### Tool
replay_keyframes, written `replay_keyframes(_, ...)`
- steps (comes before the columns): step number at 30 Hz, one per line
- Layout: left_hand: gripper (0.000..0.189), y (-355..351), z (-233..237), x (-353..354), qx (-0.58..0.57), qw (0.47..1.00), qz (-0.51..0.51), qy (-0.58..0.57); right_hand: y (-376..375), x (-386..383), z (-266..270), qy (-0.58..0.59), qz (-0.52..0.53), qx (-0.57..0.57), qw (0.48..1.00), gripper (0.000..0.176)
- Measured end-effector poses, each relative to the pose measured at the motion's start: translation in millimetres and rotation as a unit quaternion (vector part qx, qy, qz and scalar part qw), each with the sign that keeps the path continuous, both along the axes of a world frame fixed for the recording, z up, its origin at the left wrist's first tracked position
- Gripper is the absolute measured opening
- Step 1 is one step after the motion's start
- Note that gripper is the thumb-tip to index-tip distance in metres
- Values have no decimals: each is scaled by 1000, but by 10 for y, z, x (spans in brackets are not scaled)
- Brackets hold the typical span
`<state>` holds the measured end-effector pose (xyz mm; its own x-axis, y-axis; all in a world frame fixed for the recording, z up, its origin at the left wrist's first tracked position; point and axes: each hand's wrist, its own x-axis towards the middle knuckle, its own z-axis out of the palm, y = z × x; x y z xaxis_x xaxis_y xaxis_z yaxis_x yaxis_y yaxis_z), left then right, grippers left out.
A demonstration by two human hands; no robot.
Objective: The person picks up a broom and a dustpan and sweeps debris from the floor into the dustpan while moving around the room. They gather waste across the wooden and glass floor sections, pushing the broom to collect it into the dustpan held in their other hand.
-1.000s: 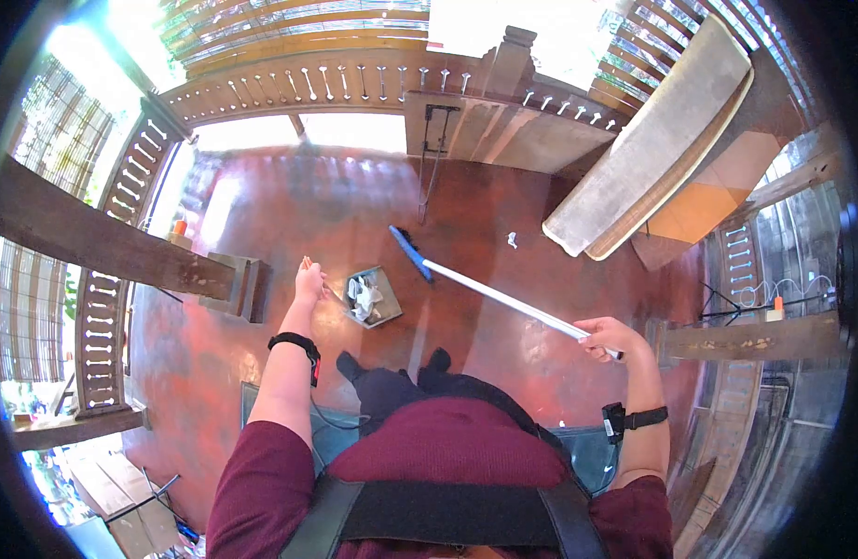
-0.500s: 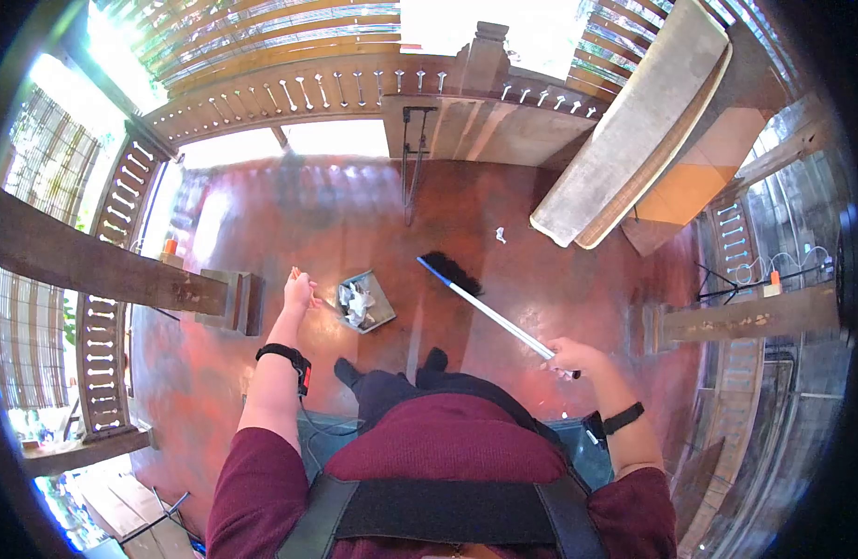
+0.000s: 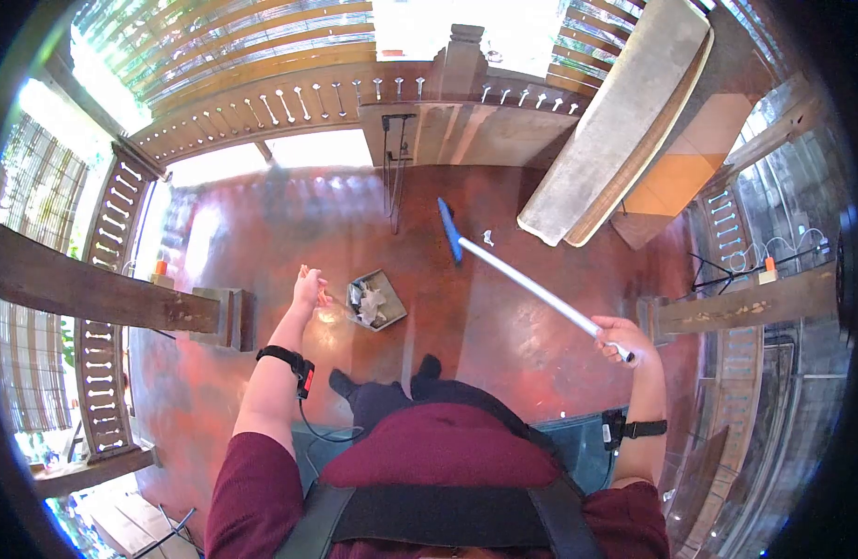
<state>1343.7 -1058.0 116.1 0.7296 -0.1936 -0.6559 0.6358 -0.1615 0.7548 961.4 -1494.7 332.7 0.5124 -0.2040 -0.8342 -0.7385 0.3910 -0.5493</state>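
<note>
My right hand [image 3: 623, 339] is closed around the upper end of a broom's silver pole [image 3: 541, 293]. The blue broom head [image 3: 449, 231] is out on the red floor ahead, its long side turned toward me. My left hand [image 3: 309, 289] is held out in front with its fingers curled, apparently on the thin handle of a dustpan; the handle itself hardly shows. Just right of that hand is the square grey pan of the dustpan [image 3: 391, 291], with crumpled whitish litter [image 3: 370, 303] in it. A small white scrap [image 3: 487, 238] lies right of the broom head.
A long padded board [image 3: 615, 130] leans at the back right, beside a brown and orange panel [image 3: 685, 177]. A black metal stand [image 3: 397, 168] stands against the back wall. Wooden posts [image 3: 226, 319] rise at both sides. A blue-green seat [image 3: 578, 447] is behind me.
The broom head has swung away from me and turned, so its bristles no longer show. My right hand has moved up and right. The dustpan has shifted slightly right with my left hand.
</note>
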Motion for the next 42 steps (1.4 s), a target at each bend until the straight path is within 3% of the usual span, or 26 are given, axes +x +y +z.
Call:
replay_keyframes(1, 27, -54, -17, 13, -10, 1000, -4, 1, -5, 67, 53, -23, 3, -18, 1000, 28)
replay_keyframes(4, 28, -245, -12, 8, 5, 999, -44, -11, -69, 327, -15, -1, 96, -97, 991, 27)
replay_keyframes(5, 29, -311, -9, 11, 6, 999, -46, -8, -132, 394, -161, -23, 139, -136, 981, 14)
replay_keyframes(8, 30, -523, -18, 19, 14, 998, -60, 13, -347, 684, -650, 19, 219, -194, 956, 11)
replay_keyframes(11, 31, -655, -28, 31, 27, 997, -73, 28, -401, 885, -1260, 59, 133, -143, 979, 9)
replay_keyframes(14, 31, -783, -74, 51, 41, 995, -82, 39, -394, 989, -1595, 206, 373, -314, 848, 11)
replay_keyframes(15, 31, -807, -88, 69, 47, 994, -87, 41, -193, 990, -1473, 240, 279, -270, 890, 14)
replay_keyframes(18, 30, -870, -25, 83, 70, 991, -106, 36, -104, 714, -2181, 200, 175, -408, 873, 22)
replay_keyframes(21, 29, -855, -59, 83, 76, 988, -132, 26, 96, 555, -2468, 203, 109, -413, 881, 25)
replay_keyframes(24, 28, -846, -66, 65, 64, 988, -144, 6, 604, 654, -1656, 235, 127, -447, 854, 25)
replay_keyframes(27, 26, -866, -95, 58, 39, 991, -128, -5, 711, 419, -1752, 200, 392, -439, 784, 26)
replay_keyframes(30, 26, -968, 2, 62, 42, 993, -109, 24, 886, 128, -1896, 199, 468, -407, 759, 32)
replay_keyframes(33, 27, -1034, 54, 74, 47, 991, -118, 41, 1284, 103, -1287, 228, 380, -285, 850, 37)
replay_keyframes(36, 26, -1065, 113, 61, 69, 985, -154, 41, 1490, -158, -1290, 163, 363, -233, 887, 39)
replay_keyframes(39, 23, -1059, 158, 72, 102, 970, -216, 46, 1562, -247, -933, 106, 253, -157, 949, 24)
replay_keyframes(42, 21, -1006, 151, 132, 125, 957, -259, 43, 1552, -477, -822, 80, 162, -69, 981, 40)
